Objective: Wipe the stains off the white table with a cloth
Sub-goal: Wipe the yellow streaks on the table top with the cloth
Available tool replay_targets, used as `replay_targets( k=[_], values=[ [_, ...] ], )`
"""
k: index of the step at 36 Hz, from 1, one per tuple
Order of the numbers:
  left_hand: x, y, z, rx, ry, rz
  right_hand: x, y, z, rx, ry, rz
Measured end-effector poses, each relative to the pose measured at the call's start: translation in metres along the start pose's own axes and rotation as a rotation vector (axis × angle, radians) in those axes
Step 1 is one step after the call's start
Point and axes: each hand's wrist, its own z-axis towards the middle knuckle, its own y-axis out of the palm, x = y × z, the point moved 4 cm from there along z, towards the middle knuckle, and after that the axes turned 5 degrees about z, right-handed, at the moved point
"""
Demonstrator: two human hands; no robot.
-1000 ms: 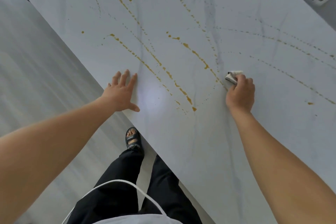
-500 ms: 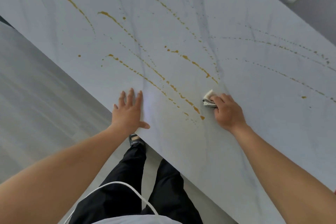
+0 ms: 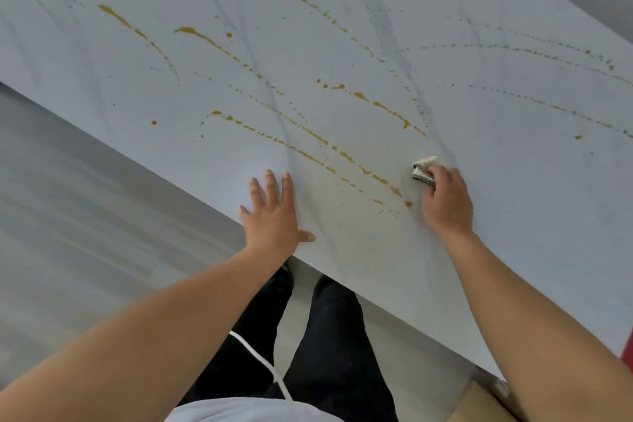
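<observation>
A white marbled table [image 3: 513,199] runs slantwise across the view, streaked with several yellow-brown stain lines [image 3: 380,106] and drips. My right hand [image 3: 447,202] grips a small folded cloth [image 3: 423,171], white with a dark checked edge, and presses it on the tabletop just right of the near end of a stain streak [image 3: 394,188]. My left hand [image 3: 274,212] lies flat on the table near its front edge, fingers straight and spread.
The table's front edge [image 3: 171,181] runs from the left down to the lower right. Grey floor [image 3: 85,233] lies to the left. My dark-trousered legs [image 3: 325,336] stand below the edge. A brown box corner [image 3: 486,404] shows at lower right.
My right hand has slid the cloth toward me along the stain streak, then a little back away from it. The left hand stays flat on the table. The view has shifted.
</observation>
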Motion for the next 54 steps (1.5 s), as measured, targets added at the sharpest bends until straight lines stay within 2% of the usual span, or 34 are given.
replay_targets(
  k=[1, 2, 7, 9, 11, 14, 16, 18, 21, 23, 25, 29, 30, 33, 36, 38, 39, 43, 45, 48, 50, 51, 54],
  values=[
    [0.0, 0.0, 0.0, 0.001, -0.001, 0.0, -0.001, 0.001, -0.002, 0.034, 0.068, 0.01],
    [0.0, 0.0, 0.0, 0.003, -0.001, -0.001, -0.004, 0.003, -0.005, 0.051, 0.062, -0.01],
    [0.0, 0.002, 0.001, 0.007, 0.003, -0.004, -0.016, 0.019, -0.041, -0.045, -0.446, -0.189],
    [-0.001, 0.002, 0.001, 0.015, 0.002, 0.001, -0.014, 0.02, -0.043, -0.09, -0.521, -0.205],
    [-0.001, 0.002, 0.002, 0.024, 0.002, 0.011, -0.011, 0.014, -0.037, -0.096, -0.417, -0.154],
    [-0.001, 0.001, 0.002, 0.024, -0.002, 0.006, -0.005, 0.008, -0.028, -0.049, -0.125, -0.057],
    [-0.001, 0.002, 0.001, 0.026, -0.008, 0.004, -0.009, 0.011, -0.033, -0.015, -0.104, -0.068],
    [0.0, 0.003, -0.001, 0.033, -0.011, -0.001, -0.017, 0.018, -0.048, -0.017, -0.24, -0.101],
    [0.001, 0.003, -0.003, 0.035, -0.017, -0.008, -0.027, 0.026, -0.073, -0.133, -0.566, -0.126],
    [0.001, 0.001, -0.004, 0.034, -0.022, -0.012, -0.025, 0.027, -0.075, -0.198, -0.673, -0.125],
    [0.002, 0.0, -0.004, 0.032, -0.022, -0.019, -0.021, 0.023, -0.067, -0.211, -0.63, -0.092],
    [0.003, -0.001, -0.005, 0.02, -0.041, -0.015, -0.005, 0.019, -0.047, -0.083, -0.272, 0.03],
    [0.004, 0.0, -0.006, 0.023, -0.052, -0.02, -0.005, 0.02, -0.048, -0.044, -0.25, 0.035],
    [0.005, 0.001, -0.006, 0.027, -0.055, -0.031, -0.018, 0.029, -0.067, -0.044, -0.447, -0.027],
    [0.007, 0.003, -0.007, 0.035, -0.06, -0.048, -0.024, 0.038, -0.097, -0.241, -0.744, -0.055],
    [0.005, 0.003, -0.007, 0.04, -0.07, -0.053, -0.024, 0.038, -0.104, -0.297, -0.808, -0.046],
    [0.005, 0.004, -0.007, 0.039, -0.069, -0.056, -0.022, 0.036, -0.103, -0.282, -0.762, -0.03],
    [0.005, 0.005, -0.008, 0.039, -0.068, -0.056, -0.016, 0.029, -0.091, -0.12, -0.322, 0.046],
    [0.005, 0.005, -0.008, 0.038, -0.073, -0.056, -0.022, 0.032, -0.1, -0.118, -0.353, 0.045],
    [0.005, 0.005, -0.007, 0.022, -0.074, -0.052, -0.033, 0.043, -0.126, -0.288, -0.688, 0.011],
    [0.005, 0.006, -0.006, 0.01, -0.079, -0.049, -0.032, 0.045, -0.129, -0.337, -0.811, -0.006],
    [0.006, 0.005, -0.006, 0.005, -0.078, -0.048, -0.03, 0.043, -0.125, -0.313, -0.776, 0.005],
    [0.007, 0.005, -0.006, -0.005, -0.08, -0.052, -0.02, 0.037, -0.108, -0.158, -0.438, 0.085]
  ],
)
